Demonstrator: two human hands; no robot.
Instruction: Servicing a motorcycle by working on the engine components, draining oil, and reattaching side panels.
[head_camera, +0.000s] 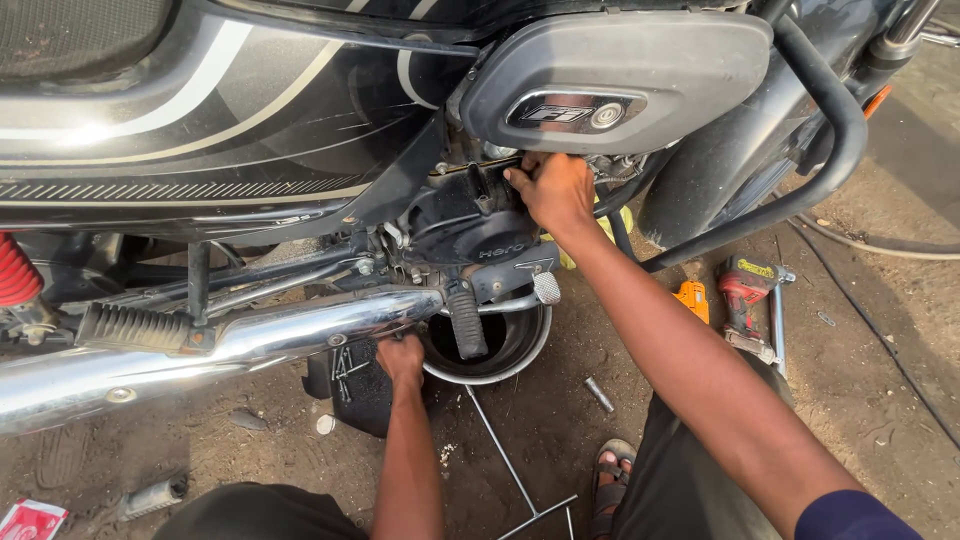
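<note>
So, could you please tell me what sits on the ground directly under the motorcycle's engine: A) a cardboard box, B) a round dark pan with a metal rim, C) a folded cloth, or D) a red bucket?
B: a round dark pan with a metal rim sits below the engine, beside the left hand.

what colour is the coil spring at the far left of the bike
Red; the ribbed coil spring shows at the left edge of the head view.

The person crouches by a black motorcycle (250, 110). Their right hand (553, 190) grips the top of the dark engine cover (465, 225), while the left hand (401, 357) reaches under the chrome exhaust pipe (200, 355), just beside a round metal pan (500, 345). A red power tool (742, 290) lies on the dirt.
</note>
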